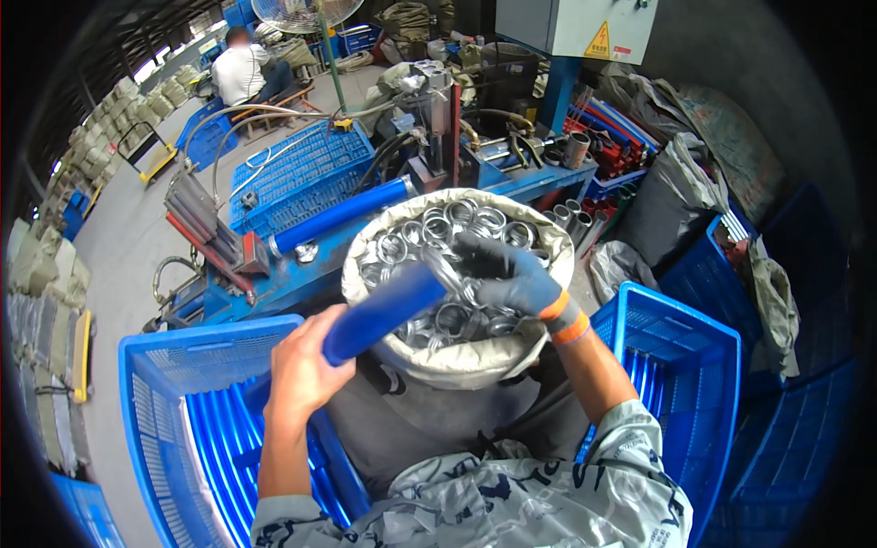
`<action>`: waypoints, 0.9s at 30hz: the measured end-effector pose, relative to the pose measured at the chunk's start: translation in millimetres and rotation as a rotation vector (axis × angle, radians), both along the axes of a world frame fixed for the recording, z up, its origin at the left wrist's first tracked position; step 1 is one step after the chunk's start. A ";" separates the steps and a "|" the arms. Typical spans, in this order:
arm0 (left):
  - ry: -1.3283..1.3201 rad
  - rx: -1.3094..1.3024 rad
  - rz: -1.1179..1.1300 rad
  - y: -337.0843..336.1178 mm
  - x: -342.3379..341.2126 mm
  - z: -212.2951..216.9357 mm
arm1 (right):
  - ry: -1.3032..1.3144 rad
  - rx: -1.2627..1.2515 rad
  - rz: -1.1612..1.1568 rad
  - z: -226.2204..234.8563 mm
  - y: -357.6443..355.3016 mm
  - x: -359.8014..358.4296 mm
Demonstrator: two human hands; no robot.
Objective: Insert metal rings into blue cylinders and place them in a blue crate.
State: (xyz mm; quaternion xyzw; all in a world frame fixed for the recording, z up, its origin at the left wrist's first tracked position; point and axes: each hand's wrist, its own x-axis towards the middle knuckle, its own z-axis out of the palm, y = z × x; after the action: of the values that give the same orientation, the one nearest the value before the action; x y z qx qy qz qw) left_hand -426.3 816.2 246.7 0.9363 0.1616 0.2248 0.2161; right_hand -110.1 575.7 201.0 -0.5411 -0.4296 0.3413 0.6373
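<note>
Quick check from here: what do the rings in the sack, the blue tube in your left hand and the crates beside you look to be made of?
Rings: probably bare metal, silvery with bright glints. Blue tube, held by the left hand: smooth matte blue surface, likely plastic or a coating; the core is hidden. Crates: moulded blue plastic, judging by the lattice walls. Sack: pale woven fabric, rim rolled down.
</note>
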 end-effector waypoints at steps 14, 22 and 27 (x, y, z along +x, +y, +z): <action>-1.111 -1.359 0.149 14.4 -43.2 -37.0 | -1.640 -0.614 -0.289 -43.4 100.2 28.2; -1.137 -1.532 0.098 -5.6 -21.5 -71.1 | 0.075 -0.363 -0.100 -29.5 16.2 3.5; -1.104 -1.589 0.008 -20.8 4.2 -92.3 | 0.461 -0.076 -0.032 -25.4 -1.9 -35.0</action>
State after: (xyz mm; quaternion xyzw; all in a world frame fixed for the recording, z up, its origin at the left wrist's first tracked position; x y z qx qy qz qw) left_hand -422.1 795.4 154.4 0.2787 0.1454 0.4589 0.8310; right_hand -145.2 573.8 175.5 -0.4791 -0.2510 0.4616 0.7031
